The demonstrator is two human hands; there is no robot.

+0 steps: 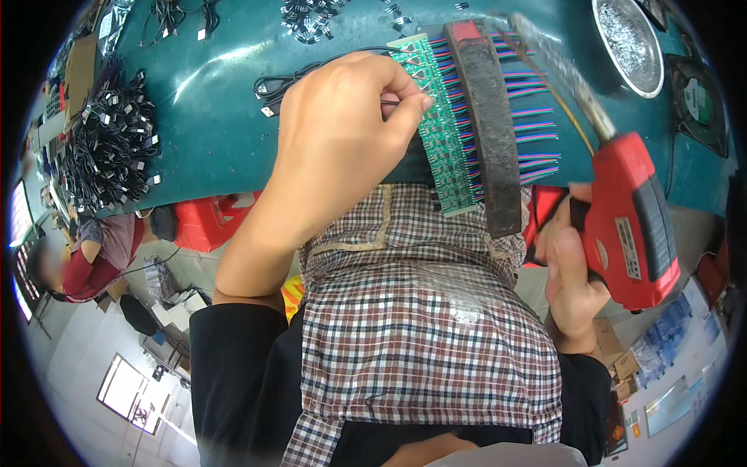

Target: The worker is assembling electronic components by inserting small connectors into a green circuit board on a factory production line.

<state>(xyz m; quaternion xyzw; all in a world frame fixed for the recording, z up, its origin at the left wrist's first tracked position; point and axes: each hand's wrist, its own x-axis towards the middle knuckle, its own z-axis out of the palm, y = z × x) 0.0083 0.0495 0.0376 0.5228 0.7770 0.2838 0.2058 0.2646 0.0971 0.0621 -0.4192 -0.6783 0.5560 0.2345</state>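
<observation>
My left hand (350, 109) pinches the end of a thin black USB cable (284, 87) between thumb and fingertips, at the upper left edge of a long green circuit board panel (447, 156). Several small boards make up that panel. A heavy dark bar (494, 132) lies along its right side, across bundles of thin coloured wires (537, 136) that stick out to the right. My right hand (572, 272) is wrapped round the handle of a red and black soldering gun (634, 218). Its long metal barrel (576, 89) points up and left, its tip apart from the panel.
A large heap of black USB cables (109, 148) covers the left end of the green table (210, 132). Small black parts (310, 19) lie at the far side. A metal bowl (658, 82) and a black fan (698, 101) stand at right. Another person (117, 241) sits at left.
</observation>
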